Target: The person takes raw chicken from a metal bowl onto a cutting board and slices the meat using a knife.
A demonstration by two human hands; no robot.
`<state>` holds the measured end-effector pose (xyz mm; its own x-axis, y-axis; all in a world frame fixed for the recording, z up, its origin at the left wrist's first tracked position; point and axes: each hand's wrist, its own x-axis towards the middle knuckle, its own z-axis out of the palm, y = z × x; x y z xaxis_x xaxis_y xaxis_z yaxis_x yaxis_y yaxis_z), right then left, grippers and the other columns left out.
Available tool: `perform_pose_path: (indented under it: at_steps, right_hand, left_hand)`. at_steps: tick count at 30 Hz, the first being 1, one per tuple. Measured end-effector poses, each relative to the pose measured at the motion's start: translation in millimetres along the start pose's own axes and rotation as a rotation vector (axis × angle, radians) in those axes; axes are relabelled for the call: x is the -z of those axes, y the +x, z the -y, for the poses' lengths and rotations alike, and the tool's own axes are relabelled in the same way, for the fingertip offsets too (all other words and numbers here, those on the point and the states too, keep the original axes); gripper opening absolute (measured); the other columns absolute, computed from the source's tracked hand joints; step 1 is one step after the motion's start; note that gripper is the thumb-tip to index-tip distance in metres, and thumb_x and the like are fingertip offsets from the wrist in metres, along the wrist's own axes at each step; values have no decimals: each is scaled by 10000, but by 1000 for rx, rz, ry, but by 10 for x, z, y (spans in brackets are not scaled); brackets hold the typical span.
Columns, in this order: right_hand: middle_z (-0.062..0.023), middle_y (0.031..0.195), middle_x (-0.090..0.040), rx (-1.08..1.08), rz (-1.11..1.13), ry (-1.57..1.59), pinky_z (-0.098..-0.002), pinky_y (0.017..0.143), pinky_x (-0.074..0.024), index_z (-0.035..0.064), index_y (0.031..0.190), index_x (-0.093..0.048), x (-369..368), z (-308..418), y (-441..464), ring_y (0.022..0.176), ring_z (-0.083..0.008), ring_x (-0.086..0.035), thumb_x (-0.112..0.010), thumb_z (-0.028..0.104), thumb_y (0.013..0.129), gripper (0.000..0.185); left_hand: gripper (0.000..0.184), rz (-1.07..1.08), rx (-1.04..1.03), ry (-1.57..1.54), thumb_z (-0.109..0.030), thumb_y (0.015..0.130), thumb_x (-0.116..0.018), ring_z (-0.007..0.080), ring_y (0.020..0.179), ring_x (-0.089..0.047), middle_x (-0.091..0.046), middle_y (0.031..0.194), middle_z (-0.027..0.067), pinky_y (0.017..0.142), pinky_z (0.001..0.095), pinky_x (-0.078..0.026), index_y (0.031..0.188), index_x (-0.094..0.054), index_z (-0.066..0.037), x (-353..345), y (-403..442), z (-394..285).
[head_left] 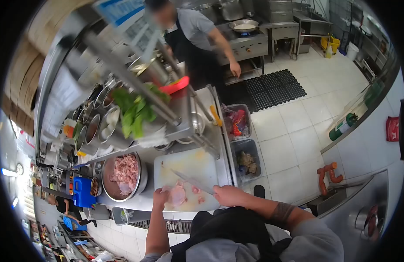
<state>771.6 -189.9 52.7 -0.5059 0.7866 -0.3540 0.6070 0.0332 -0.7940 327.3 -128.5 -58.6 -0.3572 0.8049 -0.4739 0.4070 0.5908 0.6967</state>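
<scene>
A white cutting board [167, 163] lies on the steel counter in front of me. My right hand [227, 195] is closed round the handle of a knife [191, 180], whose blade slants over the board to the upper left. At the board's left edge my left hand [161, 197] touches a flat piece of pale pink raw meat [177, 195]; its fingers are partly bent and small in view. Smaller meat scraps [201, 199] lie right of that piece. Left of the board stands a steel bowl [143, 174] of cut raw meat [124, 170].
Leafy greens [134, 113] and a red-handled tool [175, 85] rest on the shelf above the counter. Two bins [253, 148] stand beyond the counter's right end. A co-worker [197, 43] stands near the stove [254, 46]. A blue jug [83, 192] is at the left.
</scene>
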Motion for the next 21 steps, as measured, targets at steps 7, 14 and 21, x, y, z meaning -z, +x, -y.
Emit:
perform_pose_path:
  at_steps: [7,14,21]
  right_hand:
    - [-291,1013,-723,128,129,-19,-612,854,-534,7,1191,-562,387,-472,-91,962,-492,-707,-485,297,1064,326]
    - [-280,1003,-729,167,122,-20,-594,846,-550,-7,1197,-590,701,-662,-222,949,-486,-714,-515,261,1050,314]
    - [-306,1018,-716,173,154,-4,-613,853,-527,11,1186,-570,844,-799,-244,975,-515,-690,-495,291,1064,314]
  left_hand:
    - [371,-293,-17,84,-187,865,-808,184,904,-705,-769,1013,115,783,368,-577,1174,-729,4,-156,-366,-111]
    - [415,-359,25,89,-253,807,-867,175,842,-692,-761,936,122,759,357,-575,1073,-726,32,-289,-631,-386]
    - [447,-250,-50,328,-338,737,-903,204,797,-698,-748,861,124,726,388,-568,912,-700,20,-517,-901,-386]
